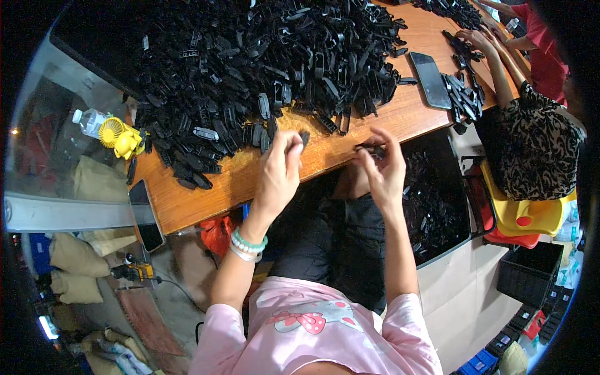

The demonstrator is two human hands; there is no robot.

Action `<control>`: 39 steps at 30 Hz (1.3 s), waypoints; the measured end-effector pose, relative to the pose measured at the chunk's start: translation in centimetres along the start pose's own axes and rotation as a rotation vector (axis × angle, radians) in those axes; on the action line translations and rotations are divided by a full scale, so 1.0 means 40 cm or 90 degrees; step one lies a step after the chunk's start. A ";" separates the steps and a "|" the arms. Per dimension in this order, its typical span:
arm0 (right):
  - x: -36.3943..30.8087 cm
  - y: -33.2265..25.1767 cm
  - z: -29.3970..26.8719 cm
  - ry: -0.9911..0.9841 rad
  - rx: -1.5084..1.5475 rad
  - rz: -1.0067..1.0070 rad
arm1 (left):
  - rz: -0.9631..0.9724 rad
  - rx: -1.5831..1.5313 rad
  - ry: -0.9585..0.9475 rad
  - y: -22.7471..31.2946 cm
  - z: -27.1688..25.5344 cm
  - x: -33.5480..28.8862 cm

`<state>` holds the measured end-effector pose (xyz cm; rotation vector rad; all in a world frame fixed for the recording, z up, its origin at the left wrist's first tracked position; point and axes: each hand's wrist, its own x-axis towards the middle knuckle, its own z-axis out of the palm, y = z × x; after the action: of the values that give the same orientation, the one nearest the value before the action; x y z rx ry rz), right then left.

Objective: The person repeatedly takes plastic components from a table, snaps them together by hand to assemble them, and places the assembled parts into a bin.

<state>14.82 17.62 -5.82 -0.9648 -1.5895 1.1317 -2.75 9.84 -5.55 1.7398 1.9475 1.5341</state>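
My left hand is raised over the table's front edge, its fingers pinched on a small black plastic part. To its right, my right hand grips another black plastic part between thumb and fingers, just off the edge. The two hands are apart. Beyond them a large heap of black plastic parts covers much of the wooden table. Some parts in the heap are narrow frames, others rounded shells; exactly what they are I cannot tell.
A phone lies beside a smaller pile. Another phone, a yellow fan and a bottle sit at the left edge. Below right stands a bin of black parts. A co-worker in patterned clothing works at right.
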 end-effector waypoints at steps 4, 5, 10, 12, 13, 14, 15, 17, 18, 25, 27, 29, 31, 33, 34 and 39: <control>-0.043 -0.033 0.007 -0.162 0.187 0.010 | -0.234 -0.420 -0.204 0.053 -0.032 -0.065; -0.060 -0.059 0.016 -0.189 0.248 0.019 | -0.213 -0.448 -0.192 0.055 -0.038 -0.083; -0.107 -0.121 0.017 -0.275 0.215 -0.073 | -0.050 -0.115 -0.154 0.109 -0.093 -0.075; -0.112 -0.124 0.019 -0.270 0.165 -0.092 | -0.069 -0.148 -0.127 0.124 -0.097 -0.078; -0.113 -0.121 0.018 -0.281 0.122 -0.122 | -0.089 -0.180 -0.102 0.128 -0.099 -0.081; -0.114 -0.121 0.020 -0.294 0.081 -0.152 | -0.089 -0.179 -0.100 0.127 -0.102 -0.089; -0.116 -0.123 0.022 -0.296 0.081 -0.154 | -0.115 -0.187 -0.100 0.122 -0.105 -0.098; -0.117 -0.128 0.025 -0.323 -0.032 -0.170 | -0.141 -0.195 -0.097 0.120 -0.110 -0.104; -0.118 -0.130 0.024 -0.349 -0.053 -0.173 | -0.133 -0.194 -0.088 0.122 -0.112 -0.103; -0.138 -0.124 0.043 -0.349 -0.158 -0.281 | -0.057 -0.122 -0.111 0.131 -0.148 -0.100; -0.137 -0.124 0.050 -0.348 -0.166 -0.291 | -0.067 -0.096 -0.135 0.134 -0.160 -0.100; -0.138 -0.116 0.051 -0.355 -0.189 -0.287 | -0.076 -0.070 -0.158 0.132 -0.155 -0.109; -0.146 -0.095 0.063 -0.308 -0.197 -0.314 | -0.248 -0.233 -0.133 0.124 -0.127 -0.127; -0.148 -0.089 0.081 -0.257 -0.203 -0.340 | -0.110 -0.172 -0.090 0.134 -0.117 -0.120; -0.153 -0.093 0.086 -0.258 -0.156 -0.301 | -0.133 -0.191 -0.083 0.128 -0.118 -0.118; -0.141 -0.086 0.083 -0.260 0.137 -0.047 | -0.251 -0.375 -0.133 0.094 -0.136 -0.130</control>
<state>12.83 10.68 -4.35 -0.5496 -1.7586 1.4808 -1.99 1.88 -2.89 1.1394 1.4248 1.4976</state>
